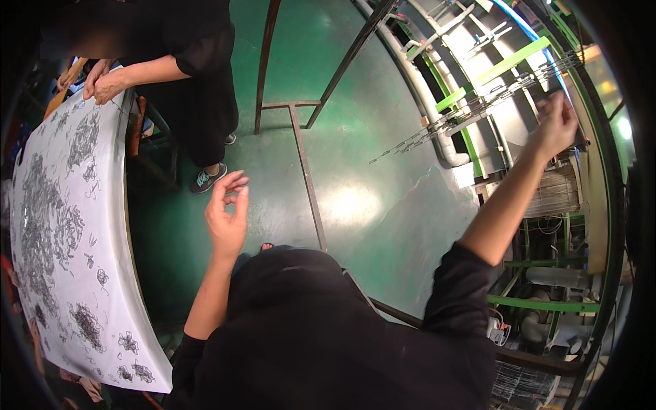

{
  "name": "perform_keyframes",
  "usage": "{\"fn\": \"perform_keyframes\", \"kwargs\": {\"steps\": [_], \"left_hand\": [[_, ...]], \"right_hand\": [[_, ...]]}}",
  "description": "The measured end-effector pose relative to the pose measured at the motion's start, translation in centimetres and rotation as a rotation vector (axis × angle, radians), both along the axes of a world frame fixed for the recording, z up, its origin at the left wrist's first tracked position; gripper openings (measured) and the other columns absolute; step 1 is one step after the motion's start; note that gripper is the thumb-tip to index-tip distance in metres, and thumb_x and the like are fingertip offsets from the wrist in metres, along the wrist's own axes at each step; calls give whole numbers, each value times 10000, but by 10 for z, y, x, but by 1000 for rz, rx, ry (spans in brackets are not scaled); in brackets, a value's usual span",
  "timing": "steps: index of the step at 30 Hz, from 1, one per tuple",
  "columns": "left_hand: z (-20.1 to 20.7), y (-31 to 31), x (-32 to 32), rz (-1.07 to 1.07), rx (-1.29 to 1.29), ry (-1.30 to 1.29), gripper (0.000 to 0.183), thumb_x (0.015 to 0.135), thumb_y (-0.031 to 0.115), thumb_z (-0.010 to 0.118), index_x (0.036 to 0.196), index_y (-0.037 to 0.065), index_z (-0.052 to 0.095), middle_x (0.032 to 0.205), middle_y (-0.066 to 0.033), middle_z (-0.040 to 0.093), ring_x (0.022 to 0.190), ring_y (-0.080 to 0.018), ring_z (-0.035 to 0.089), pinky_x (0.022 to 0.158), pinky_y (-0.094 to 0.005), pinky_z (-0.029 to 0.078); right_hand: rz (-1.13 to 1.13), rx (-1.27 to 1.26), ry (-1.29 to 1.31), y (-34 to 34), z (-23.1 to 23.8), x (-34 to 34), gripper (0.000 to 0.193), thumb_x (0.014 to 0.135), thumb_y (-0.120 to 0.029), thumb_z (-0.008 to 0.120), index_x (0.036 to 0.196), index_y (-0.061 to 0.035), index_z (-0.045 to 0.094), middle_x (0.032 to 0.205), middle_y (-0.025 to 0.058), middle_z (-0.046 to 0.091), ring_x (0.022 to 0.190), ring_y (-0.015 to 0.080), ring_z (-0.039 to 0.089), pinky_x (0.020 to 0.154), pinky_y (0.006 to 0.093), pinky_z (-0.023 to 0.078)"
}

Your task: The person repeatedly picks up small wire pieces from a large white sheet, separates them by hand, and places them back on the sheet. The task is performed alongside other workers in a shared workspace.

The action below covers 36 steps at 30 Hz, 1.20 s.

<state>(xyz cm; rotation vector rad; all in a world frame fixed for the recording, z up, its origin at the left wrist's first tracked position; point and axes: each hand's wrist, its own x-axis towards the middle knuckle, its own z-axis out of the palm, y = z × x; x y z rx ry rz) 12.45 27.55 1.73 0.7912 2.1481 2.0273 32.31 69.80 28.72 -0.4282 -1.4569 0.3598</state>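
My left hand (pixel 227 215) is raised over the green floor, fingers loosely bent and apart, with nothing seen in it. On the right, my right hand (pixel 559 126) is lifted beside the dark upright bar of a metal rack (pixel 610 164). Its fingers are curled together and slightly blurred; whatever may be between them is hidden. Just beyond that hand, dark linked chains (pixel 471 109) hang from the rack, their ends reaching out over the floor.
A white-covered table (pixel 140 328) on the left bears many small dark wire pieces (pixel 51 212) in heaps. Another person (pixel 195 82) stands at its far end, hands over the edge. A brown metal frame (pixel 297 157) stands ahead. Pipes (pixel 410 75) and green bars (pixel 540 304) line the right.
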Motion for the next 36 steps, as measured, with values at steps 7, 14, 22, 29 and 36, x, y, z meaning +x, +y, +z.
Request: {"fn": "perform_keyframes", "kwargs": {"steps": [7,14,22,29,36], "left_hand": [[-27,-45,-1,111,-194,-62,242,902,70,563,1138,21,588,1031,-97,658,935,-142,619,762,-252,477],[-33,-53,4,191,-206,-71,230,911,77,562,1132,18,590,1029,-91,657,955,-141,619,784,-253,479],[-43,-61,17,269,-261,-135,229,913,80,562,1131,19,592,1030,-94,658,958,-145,620,793,-257,481],[-48,-62,19,288,-272,-157,231,910,78,562,1132,20,592,1032,-92,659,957,-147,620,791,-261,481],[-49,-52,22,260,-279,-157,214,904,66,561,1109,23,605,1023,-90,665,929,-137,623,755,-248,477]], "right_hand": [[4,-803,-286,-34,-338,12,197,880,-175,656,941,11,628,717,43,603,552,107,556,496,252,454],[-206,-901,-689,-15,-483,10,623,797,-302,745,1296,-15,506,1075,128,592,872,199,633,712,336,519],[-111,-929,-538,5,-519,-26,668,873,-454,626,1297,45,494,1136,181,620,977,245,621,887,342,472],[111,-908,-344,-2,-514,-43,430,972,-342,502,1148,31,622,968,106,678,894,182,644,782,298,481],[232,-866,-377,-9,-501,-49,351,984,-285,481,984,25,647,851,72,666,780,149,644,719,280,495]]}}
